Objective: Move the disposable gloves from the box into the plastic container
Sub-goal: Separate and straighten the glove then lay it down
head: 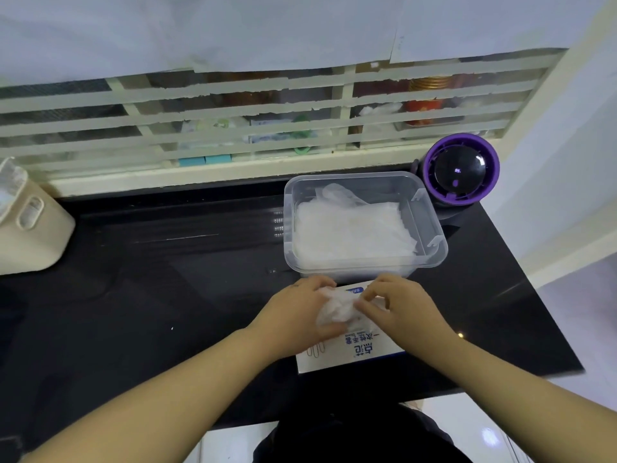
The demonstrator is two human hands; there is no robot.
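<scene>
A white and blue glove box [354, 354] lies flat on the black counter, close to the front edge. Over its top, a crumpled bunch of clear disposable gloves [335, 309] sits between both hands. My left hand [295, 315] grips the bunch from the left. From the right, my right hand [397, 309] pinches it with its fingertips. Just behind the box stands a clear plastic container [434, 225], open, with a pile of gloves [350, 230] lying in it.
A purple and black round device [459, 172] stands right behind the container. A cream holder [30, 225] is at the counter's far left. A taped window grille [233, 128] runs along the back. The counter's right edge drops to a white floor [574, 325].
</scene>
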